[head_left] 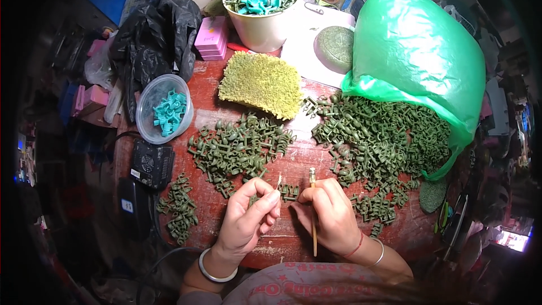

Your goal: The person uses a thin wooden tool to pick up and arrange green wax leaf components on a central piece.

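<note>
My left hand (255,212) is closed in a pinch near the table's front middle. A thin pale tip (279,179) sticks up at its fingertips, too small to name. My right hand (332,210) is wrapped round a slim wooden-handled tool (314,240), held upright with a metal end at the top. Between both sets of fingertips sits a small dark green ring-like piece (289,192); which hand grips it I cannot tell. Heaps of similar green pieces lie beyond my left hand (234,144), beyond my right hand (372,135) and at the left (179,209).
A yellow-green sponge block (259,85) lies past the heaps. Around it stand a clear tub (148,127) of turquoise pieces, a full white bucket (259,28), pink blocks (212,38), a round green-topped pad (336,48) and a green plastic bag (418,51). A black box (151,164) sits left.
</note>
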`<state>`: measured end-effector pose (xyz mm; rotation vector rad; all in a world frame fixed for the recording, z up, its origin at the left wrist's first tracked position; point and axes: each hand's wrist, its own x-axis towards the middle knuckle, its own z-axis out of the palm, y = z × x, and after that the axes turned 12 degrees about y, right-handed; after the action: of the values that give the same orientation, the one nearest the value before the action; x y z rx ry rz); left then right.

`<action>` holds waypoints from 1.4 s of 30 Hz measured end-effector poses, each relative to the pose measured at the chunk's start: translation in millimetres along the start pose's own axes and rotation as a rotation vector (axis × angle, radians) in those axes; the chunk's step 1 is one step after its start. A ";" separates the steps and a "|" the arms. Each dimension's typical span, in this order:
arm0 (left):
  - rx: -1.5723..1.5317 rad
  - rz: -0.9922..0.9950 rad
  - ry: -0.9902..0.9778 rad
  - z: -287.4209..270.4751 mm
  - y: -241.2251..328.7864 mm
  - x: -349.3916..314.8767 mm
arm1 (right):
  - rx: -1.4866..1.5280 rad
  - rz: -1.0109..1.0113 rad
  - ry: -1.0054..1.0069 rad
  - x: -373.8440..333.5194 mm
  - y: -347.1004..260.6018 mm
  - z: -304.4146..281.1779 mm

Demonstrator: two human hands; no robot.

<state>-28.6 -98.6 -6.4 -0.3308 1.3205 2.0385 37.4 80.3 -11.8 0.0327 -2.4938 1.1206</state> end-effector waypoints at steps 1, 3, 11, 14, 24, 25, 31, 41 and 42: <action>0.023 0.002 0.038 1.6 0.6 -0.4 | 0.029 -0.028 0.033 1.0 -0.5 1.0; 0.029 0.007 0.045 2.6 0.8 -0.8 | 0.052 -0.054 0.069 3.1 0.6 2.1; -0.014 0.063 0.079 3.7 -2.8 -1.1 | 0.049 -0.073 0.107 1.6 2.8 4.0; 0.068 0.089 0.108 7.6 -0.1 -2.8 | 0.498 0.218 0.131 -2.6 1.9 -3.6; 0.280 0.156 -0.171 4.0 -2.4 1.6 | 0.797 0.499 -0.026 -9.6 2.0 -7.9; 0.280 0.156 -0.169 4.1 -2.7 1.1 | 0.696 0.447 -0.021 -10.3 1.8 -7.6; 0.249 0.095 -0.004 5.3 -5.3 -2.2 | 0.406 0.277 0.053 -2.6 -3.1 -10.6; 0.157 0.017 0.015 10.7 3.2 -4.5 | 0.466 0.162 0.162 7.5 -6.6 -22.5; 0.143 0.020 0.003 10.6 3.7 -5.0 | 0.367 0.024 0.184 9.1 -5.5 -21.8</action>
<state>-25.8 -92.2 3.7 -0.2566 1.4670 1.9473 37.7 93.5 8.5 0.0025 -2.1072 1.5045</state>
